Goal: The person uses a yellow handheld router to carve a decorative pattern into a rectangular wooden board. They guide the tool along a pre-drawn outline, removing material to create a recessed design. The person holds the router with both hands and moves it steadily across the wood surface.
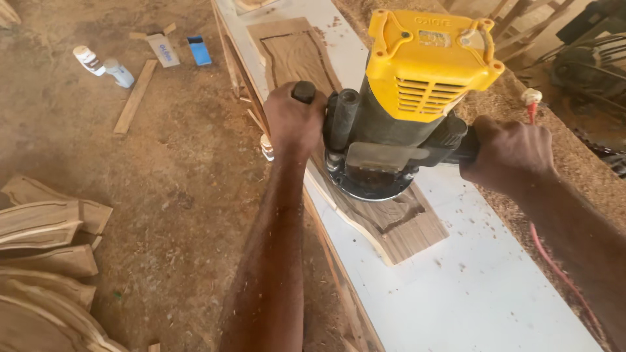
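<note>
Both hands are on a router, a dark machine with a yellow top, standing upright on a wood panel. The left hand has its grip clenched round the black left handle, whose knob end shows above the knuckles. The right hand is wrapped tight round the right handle, which is almost wholly hidden by the fingers. The round base of the router sits flat on the panel, near the panel's curved left edge, and a shallow groove runs in the wood just beside the base on the near side.

The panel lies on a long white table scattered with fine chips. Farther up the table lies a second panel with a routed border. A red cord trails along the right edge of the table (its plug end shows beyond the right hand).

On the dirt floor to the left lie two small bottles, a wood strip and a blue block. A stack of shaped boards fills the lower left corner.
</note>
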`<state>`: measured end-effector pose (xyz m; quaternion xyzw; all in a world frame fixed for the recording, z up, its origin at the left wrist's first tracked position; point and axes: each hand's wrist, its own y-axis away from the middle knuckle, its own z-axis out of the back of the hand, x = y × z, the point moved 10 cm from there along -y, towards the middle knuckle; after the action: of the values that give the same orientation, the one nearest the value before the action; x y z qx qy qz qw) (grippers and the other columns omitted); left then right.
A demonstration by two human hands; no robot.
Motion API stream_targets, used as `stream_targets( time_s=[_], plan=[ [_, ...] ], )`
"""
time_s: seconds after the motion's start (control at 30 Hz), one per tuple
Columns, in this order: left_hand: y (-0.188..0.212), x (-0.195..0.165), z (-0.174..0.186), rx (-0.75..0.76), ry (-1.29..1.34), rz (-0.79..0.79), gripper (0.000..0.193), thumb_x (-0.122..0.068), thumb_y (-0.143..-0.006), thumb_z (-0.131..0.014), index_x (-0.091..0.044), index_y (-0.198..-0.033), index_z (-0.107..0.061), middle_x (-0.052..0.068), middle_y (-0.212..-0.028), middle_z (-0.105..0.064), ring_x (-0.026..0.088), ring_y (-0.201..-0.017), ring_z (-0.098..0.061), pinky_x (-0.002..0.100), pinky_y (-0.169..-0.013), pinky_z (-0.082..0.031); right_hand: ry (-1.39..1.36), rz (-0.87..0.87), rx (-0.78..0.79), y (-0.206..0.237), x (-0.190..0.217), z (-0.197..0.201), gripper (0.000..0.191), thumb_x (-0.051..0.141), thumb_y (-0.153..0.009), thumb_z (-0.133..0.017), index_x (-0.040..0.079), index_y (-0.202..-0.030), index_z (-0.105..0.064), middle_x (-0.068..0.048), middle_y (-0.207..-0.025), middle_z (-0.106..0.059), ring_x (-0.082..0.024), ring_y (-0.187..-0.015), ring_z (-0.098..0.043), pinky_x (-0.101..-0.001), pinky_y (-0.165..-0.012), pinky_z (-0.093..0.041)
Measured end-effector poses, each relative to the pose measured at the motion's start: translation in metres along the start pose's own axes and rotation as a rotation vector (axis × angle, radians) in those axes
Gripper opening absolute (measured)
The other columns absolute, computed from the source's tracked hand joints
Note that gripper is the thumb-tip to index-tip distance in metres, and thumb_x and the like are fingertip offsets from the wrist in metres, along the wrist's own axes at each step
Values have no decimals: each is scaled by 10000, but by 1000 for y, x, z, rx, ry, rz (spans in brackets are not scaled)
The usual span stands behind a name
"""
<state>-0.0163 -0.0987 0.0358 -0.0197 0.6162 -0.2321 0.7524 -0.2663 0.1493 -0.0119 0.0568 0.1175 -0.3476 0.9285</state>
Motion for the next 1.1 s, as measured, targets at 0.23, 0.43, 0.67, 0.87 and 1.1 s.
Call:
stream_targets(
  time_s=[0.23, 0.43, 0.67, 0.87, 1.1],
  plan=[
    [16, -1, -21, 82, -10, 62, 88, -96, -802, -695, -64, -722, -678, 37, -648, -675, 151, -568, -620, 324, -579, -542, 85, -70, 88, 21, -28, -16, 198, 264, -1092, -488, 164, -961, -599, -20, -639, -636, -125, -478, -523, -317, -426, -489],
    [41, -8, -23, 74, -9, 37, 151, -91, -815, -684, -48, -683, -624, 33, -578, -599, 150, -504, -546, 339, -498, -476, 24, -16, 12, 41, -36, -14, 140, 278, -880, -634, 146, -847, -606, -5, -635, -558, -126, -445, -479, -317, -403, -423],
    [60, -9, -30, 84, 28, 81, 42, -100, -787, -671, -87, -748, -670, 1, -608, -657, 134, -508, -602, 318, -485, -518, 19, -26, -9, 59, -49, -18, 182, 256, -1003, -532, 148, -870, -596, -11, -635, -557, -116, -433, -446, -306, -374, -410],
    [74, -16, -33, 114, 59, 175, 61, -128, -780, -695, -67, -781, -690, 39, -691, -706, 147, -600, -675, 316, -564, -573, 33, 19, -80, 68, -61, -22, 196, 210, -1017, -492, 153, -892, -631, -4, -582, -518, -107, -371, -402, -301, -331, -370],
    [76, -26, -33, 128, 5, 115, 120, -163, -818, -710, -44, -801, -711, 74, -708, -721, 178, -621, -694, 326, -614, -581, 162, 74, -193, 80, -61, -15, 168, 187, -971, -485, 165, -973, -651, 21, -571, -488, -72, -365, -385, -266, -334, -353]
  ],
)
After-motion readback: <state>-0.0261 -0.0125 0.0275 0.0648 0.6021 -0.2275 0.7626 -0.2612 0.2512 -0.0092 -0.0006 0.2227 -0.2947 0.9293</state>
